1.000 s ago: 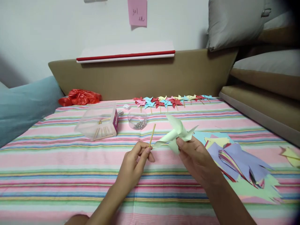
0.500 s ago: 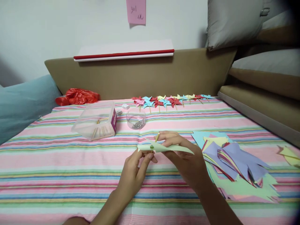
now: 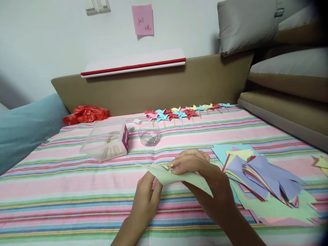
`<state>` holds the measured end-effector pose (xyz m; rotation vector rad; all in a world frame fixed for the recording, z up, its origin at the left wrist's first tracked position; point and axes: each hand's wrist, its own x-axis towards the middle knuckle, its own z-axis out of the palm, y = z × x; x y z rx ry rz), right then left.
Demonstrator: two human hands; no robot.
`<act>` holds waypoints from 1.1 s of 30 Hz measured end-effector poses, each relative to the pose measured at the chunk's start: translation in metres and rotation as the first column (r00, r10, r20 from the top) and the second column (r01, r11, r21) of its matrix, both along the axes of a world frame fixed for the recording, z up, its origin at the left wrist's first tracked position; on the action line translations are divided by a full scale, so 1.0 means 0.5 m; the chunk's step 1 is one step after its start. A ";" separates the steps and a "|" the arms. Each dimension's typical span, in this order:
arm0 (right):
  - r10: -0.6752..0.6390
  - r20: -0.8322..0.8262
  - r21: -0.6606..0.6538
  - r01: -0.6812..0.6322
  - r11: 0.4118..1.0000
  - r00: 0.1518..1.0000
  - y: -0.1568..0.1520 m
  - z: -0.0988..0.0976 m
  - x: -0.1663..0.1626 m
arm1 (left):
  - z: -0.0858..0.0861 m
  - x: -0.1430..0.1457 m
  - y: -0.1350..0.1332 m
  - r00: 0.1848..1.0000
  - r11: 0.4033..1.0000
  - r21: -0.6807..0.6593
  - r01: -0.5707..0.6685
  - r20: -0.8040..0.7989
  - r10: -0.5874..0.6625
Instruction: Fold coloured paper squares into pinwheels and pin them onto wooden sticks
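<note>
A light green paper pinwheel (image 3: 179, 177) lies nearly flat between my two hands over the striped sheet. My right hand (image 3: 194, 167) is closed over its top, fingers pressed on its centre, where the tip of a thin wooden stick (image 3: 169, 167) pokes out. My left hand (image 3: 147, 200) is closed below the paper's left part, pinching the stick from underneath; most of the stick is hidden by the paper.
A clear plastic box (image 3: 106, 140) with sticks and a small clear cup of metal pins (image 3: 150, 135) stand ahead. A row of finished pinwheels (image 3: 184, 112) lies further back. Cut coloured paper (image 3: 263, 177) is stacked to the right. A red bag (image 3: 85, 114) sits back left.
The pinwheel, held upright apart from the stick a second ago, has been turned flat and brought onto the stick's tip. Both hands have closed in together and dropped lower.
</note>
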<state>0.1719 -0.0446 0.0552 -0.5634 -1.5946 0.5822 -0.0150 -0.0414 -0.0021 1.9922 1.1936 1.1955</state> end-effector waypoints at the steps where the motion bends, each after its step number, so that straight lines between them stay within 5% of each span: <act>1: 0.000 0.002 0.008 0.000 1.000 1.000 -0.001 0.001 0.000 | -0.002 0.000 0.001 1.000 1.000 -0.011 0.005 0.005 -0.005; 19: -0.029 0.008 -0.060 0.029 0.998 1.000 -0.002 -0.010 -0.003 | 0.004 -0.004 0.003 0.997 0.995 0.102 -0.017 -0.068 0.024; 24: 0.012 -0.081 -0.212 -0.029 0.977 0.997 0.001 -0.019 0.001 | 0.022 -0.003 0.006 0.991 0.969 0.246 -0.036 -0.117 0.067; 33: 0.004 -0.373 -0.482 -0.197 0.854 0.928 0.019 -0.051 -0.018 | 0.027 -0.007 0.008 0.985 0.947 0.322 0.022 -0.171 0.035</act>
